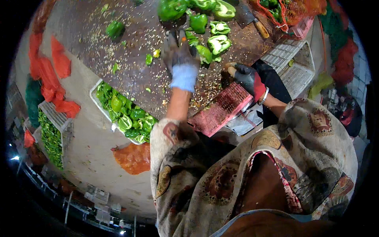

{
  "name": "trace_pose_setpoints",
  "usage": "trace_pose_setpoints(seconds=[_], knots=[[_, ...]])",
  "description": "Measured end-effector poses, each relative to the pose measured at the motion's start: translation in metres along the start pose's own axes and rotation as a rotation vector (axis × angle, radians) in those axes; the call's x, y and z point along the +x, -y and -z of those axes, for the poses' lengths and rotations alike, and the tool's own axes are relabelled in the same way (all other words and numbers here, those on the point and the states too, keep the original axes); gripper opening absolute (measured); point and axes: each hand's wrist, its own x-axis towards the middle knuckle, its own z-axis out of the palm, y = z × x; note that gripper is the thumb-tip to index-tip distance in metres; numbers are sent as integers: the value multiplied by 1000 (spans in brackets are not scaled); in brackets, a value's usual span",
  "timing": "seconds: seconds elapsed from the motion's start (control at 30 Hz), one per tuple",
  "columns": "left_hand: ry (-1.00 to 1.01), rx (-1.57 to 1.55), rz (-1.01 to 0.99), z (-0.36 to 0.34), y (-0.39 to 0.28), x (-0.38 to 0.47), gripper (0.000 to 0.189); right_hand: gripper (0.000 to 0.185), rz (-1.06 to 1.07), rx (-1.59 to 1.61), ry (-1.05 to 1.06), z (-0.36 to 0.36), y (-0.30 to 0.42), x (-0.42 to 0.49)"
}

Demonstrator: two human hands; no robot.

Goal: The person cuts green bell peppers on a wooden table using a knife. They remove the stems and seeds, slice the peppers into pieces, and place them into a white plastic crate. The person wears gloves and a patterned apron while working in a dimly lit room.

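Observation:
My left hand (181,54), in a dark glove with a light blue cuff, reaches over the brown tabletop (139,62), fingers apart. Just past its fingertips sits a large green bell pepper (172,11); any contact is unclear. Cut pepper halves (219,44) with pale insides lie to the right of this hand, beside a smaller green pepper (198,23). At the table's near edge is my right hand (248,77), in a black and red glove, fingers curled. It is above the end of a pink plastic basket (222,108). Whether anything is inside its curled fingers is hidden.
A wooden-handled cleaver (260,28) lies at the far right, near an orange mesh bag (305,11). A crate of green peppers (130,115) stands below the table's left edge. To the right is a white plastic crate (296,63). Seeds and scraps litter the tabletop.

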Motion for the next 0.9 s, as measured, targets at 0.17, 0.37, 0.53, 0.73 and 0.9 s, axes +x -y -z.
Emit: trace_pose_setpoints(seconds=[0.17,0.37,0.53,0.73,0.9], knots=[[167,-259,198,-52,-33,-20,88,36,133,238,-43,4,7,26],[235,-420,260,-52,-27,1,104,40,314,108,28,-7,32,52],[131,-711,197,25,-12,-50,92,51,144,982,486,-47,61,74],[-117,-341,-78,39,8,-75,62,41,-30,1176,831,-79,64,72],[-165,-455,19,19,4,-86,57,51,-33,926,527,-88,69,59]])
